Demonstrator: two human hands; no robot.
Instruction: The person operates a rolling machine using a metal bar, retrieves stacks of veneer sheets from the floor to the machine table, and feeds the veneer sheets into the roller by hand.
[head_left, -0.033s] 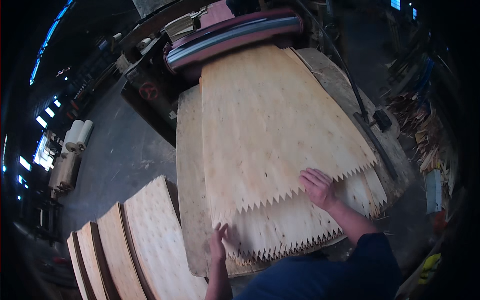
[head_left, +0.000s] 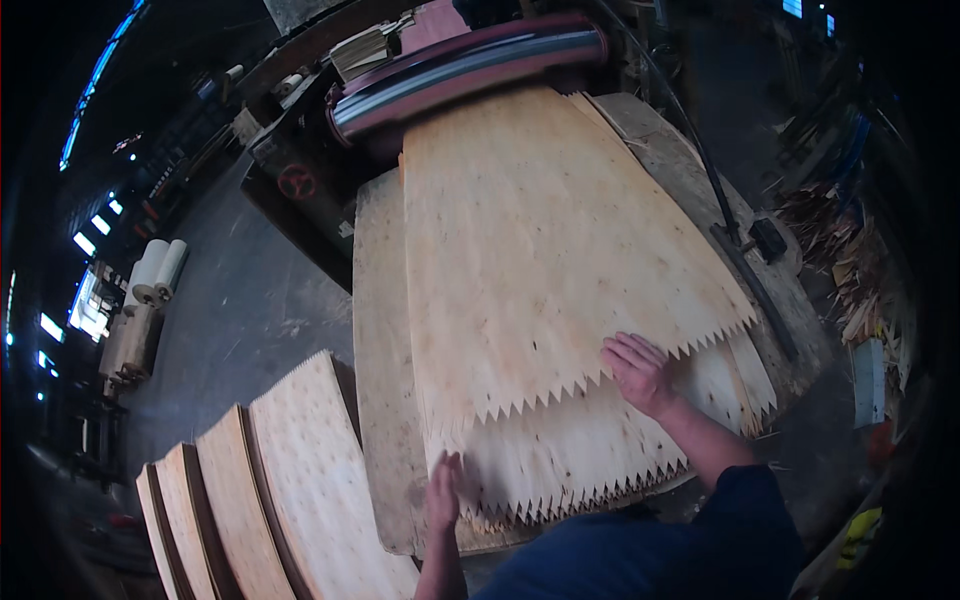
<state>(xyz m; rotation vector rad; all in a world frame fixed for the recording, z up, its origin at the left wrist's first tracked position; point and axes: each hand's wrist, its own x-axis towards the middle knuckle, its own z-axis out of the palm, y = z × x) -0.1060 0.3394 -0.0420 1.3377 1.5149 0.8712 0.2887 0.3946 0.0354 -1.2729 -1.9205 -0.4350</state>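
Note:
A wide, pale wood veneer sheet [head_left: 550, 240] with a zigzag near edge runs away from me to a roller machine [head_left: 470, 80]. Beneath it lies a stack of similar veneer sheets [head_left: 560, 455], their toothed ends showing at the near side. My right hand [head_left: 640, 375] grips the zigzag edge of the top sheet right of its middle, fingers together on the upper face; the thumb is hidden. By the stack's near left corner, my left hand [head_left: 443, 490] is open, its fingers pointing up and away. Whether it touches the stack I cannot tell.
A worn board [head_left: 382, 400] lies under the stack. Curved veneer stacks [head_left: 300, 430] stand at lower left. A dark bar [head_left: 755, 290] crosses the right side. Wood scraps [head_left: 860, 270] are heaped far right. Pale rolls [head_left: 155, 270] sit on the left, and a red handwheel [head_left: 297, 181] is on the machine.
My left hand has shifted slightly right, and its fingers are closer together. My right hand and the top sheet look nearly the same.

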